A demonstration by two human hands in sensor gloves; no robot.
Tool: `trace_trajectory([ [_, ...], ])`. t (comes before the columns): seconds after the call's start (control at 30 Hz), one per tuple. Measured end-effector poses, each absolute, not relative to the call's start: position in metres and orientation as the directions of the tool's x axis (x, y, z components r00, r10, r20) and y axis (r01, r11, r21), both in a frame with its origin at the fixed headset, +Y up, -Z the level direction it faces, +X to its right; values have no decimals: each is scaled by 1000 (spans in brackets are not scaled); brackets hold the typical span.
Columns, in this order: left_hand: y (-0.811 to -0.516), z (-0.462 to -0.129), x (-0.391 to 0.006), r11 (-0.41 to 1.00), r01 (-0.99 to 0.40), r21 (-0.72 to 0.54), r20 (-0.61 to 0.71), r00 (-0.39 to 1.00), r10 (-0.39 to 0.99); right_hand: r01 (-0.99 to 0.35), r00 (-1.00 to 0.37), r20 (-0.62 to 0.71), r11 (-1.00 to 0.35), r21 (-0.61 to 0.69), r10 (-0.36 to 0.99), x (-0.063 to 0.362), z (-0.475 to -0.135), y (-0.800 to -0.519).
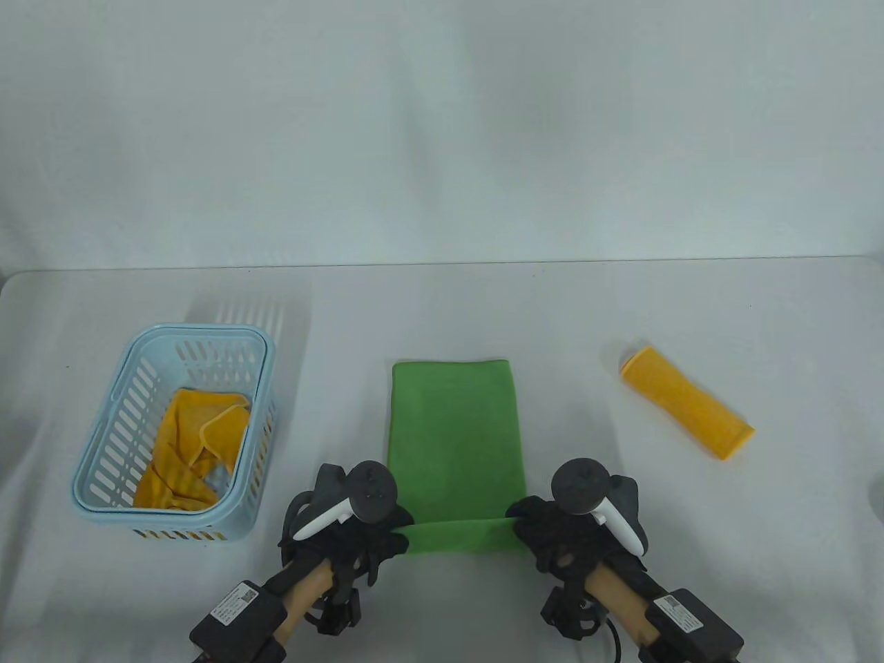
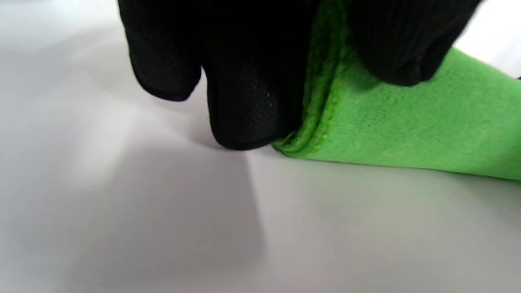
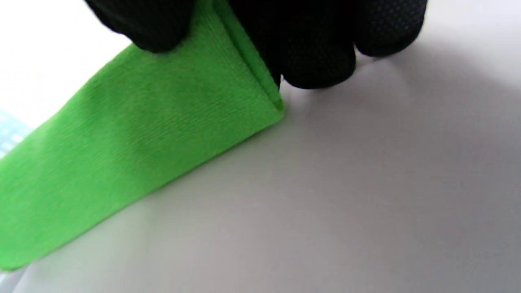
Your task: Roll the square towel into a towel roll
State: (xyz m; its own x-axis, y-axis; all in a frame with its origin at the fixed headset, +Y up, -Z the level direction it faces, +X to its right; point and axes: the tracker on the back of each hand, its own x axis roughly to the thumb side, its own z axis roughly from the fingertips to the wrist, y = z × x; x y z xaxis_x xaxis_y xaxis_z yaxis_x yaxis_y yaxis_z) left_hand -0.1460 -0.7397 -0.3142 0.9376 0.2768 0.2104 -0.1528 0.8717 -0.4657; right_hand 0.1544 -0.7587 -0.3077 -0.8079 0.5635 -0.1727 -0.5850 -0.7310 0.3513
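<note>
At about nine o'clock on the white table stands a pale blue slotted plastic basket with crumpled yellow cloths inside, well apart from everything else. The left hand in its black glove pinches the near-left corner of the folded green microfibre towel; in the left wrist view, the fingertips curl round the stitched hem. The towel lies at the table's centre, its long axis running from six to twelve o'clock, far short edge square to the table's back edge, and its near end is turned up and over into a short first fold. The right hand pinches the near-right corner the same way. At two o'clock lies a rolled yellow towel, pointing from ten towards four. Bare tabletop lies beyond the green towel's far edge and on both its sides.
</note>
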Motion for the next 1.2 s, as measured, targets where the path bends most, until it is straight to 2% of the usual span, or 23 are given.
trace_trajectory([
  [0.17, -745, -318, -147, 903, -136, -407, 154, 965, 215, -596, -803, -222, -755, 274, 553, 158, -312, -763],
  [0.37, -749, -319, -148, 917, -131, -378, 108, 977, 184, -602, -798, -220, -756, 258, 561, 159, -313, -762],
  [0.83, -748, -324, -164, 924, -172, -342, 32, 980, 194, -614, -786, -250, -761, 209, 566, 168, -314, -755],
  [1.03, -739, -322, -161, 947, -141, -287, 69, 983, 168, -592, -805, -186, -785, 182, 564, 163, -310, -742],
  [1.2, -721, -309, -144, 989, -17, -149, 198, 979, 47, -516, -856, -69, -840, 169, 512, 149, -302, -730],
])
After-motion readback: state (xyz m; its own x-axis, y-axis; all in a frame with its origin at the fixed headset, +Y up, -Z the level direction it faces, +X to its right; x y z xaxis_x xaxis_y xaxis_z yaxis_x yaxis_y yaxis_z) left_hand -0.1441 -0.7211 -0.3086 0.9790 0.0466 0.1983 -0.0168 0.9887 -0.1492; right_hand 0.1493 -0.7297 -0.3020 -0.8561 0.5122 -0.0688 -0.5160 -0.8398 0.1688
